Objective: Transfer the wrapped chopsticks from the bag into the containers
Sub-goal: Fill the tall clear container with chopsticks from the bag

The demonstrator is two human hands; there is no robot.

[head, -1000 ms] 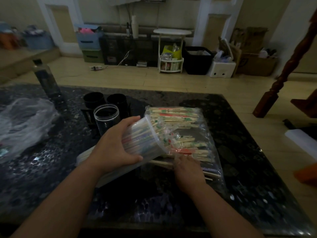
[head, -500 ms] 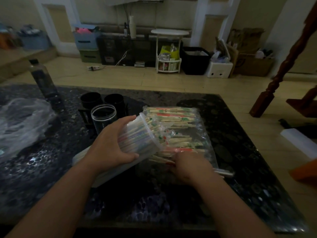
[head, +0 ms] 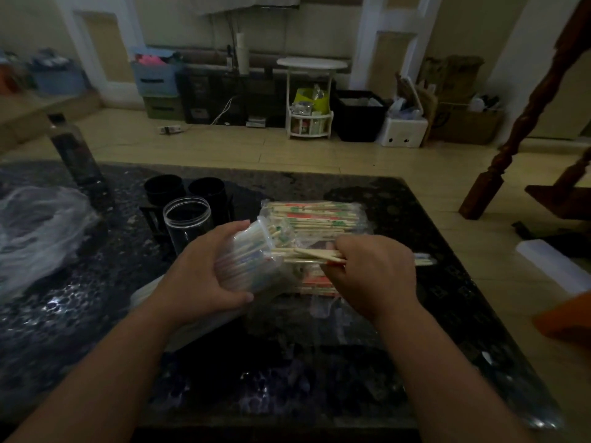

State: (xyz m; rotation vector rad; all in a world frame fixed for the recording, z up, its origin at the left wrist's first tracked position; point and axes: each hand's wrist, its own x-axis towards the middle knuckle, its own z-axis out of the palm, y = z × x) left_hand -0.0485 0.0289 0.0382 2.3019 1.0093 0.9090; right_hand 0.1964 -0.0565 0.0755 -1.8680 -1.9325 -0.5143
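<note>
Dark table (head: 447,298): two clear containers (head: 187,222), two black cups (head: 164,188).

Two arms in shot, and both are bare. The left forearm (head: 96,372) shows skin from the wrist right back to the bottom edge, and the right forearm (head: 447,372) does too. The left hand (head: 204,266) is uncovered, with a short, pale thumbnail just catching the light. The right hand (head: 374,273) is also uncovered, knuckles showing. It's dim in here, so finer detail is lost.
</note>
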